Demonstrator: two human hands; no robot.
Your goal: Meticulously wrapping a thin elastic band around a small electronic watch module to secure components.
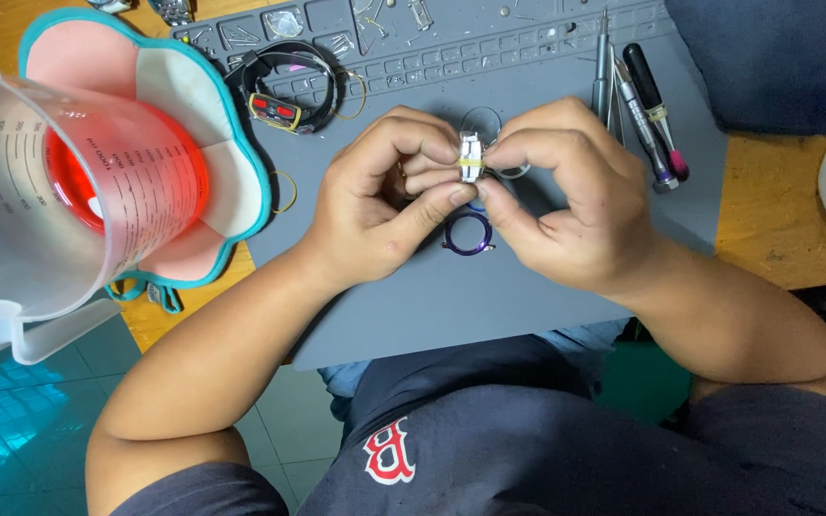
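My left hand (389, 196) and my right hand (566, 196) meet over a grey work mat (528, 287). Together they pinch a small silver metal part with a yellow band (471, 159), held upright between thumbs and forefingers. A thin clear ring (513, 172) shows just behind it. Below my fingertips a purple ring (467, 234) lies on the mat. A black strap device with a red and yellow face (279, 107) rests on the mat to the upper left of my left hand.
A clear measuring jug (40, 201) with a red bottom stands on a pink and teal flower-shaped mat (203, 115) at left. Screwdrivers and pens (638, 105) lie at upper right. Small parts fill the mat's tray slots (384, 29). A dark cloth (776, 57) sits far right.
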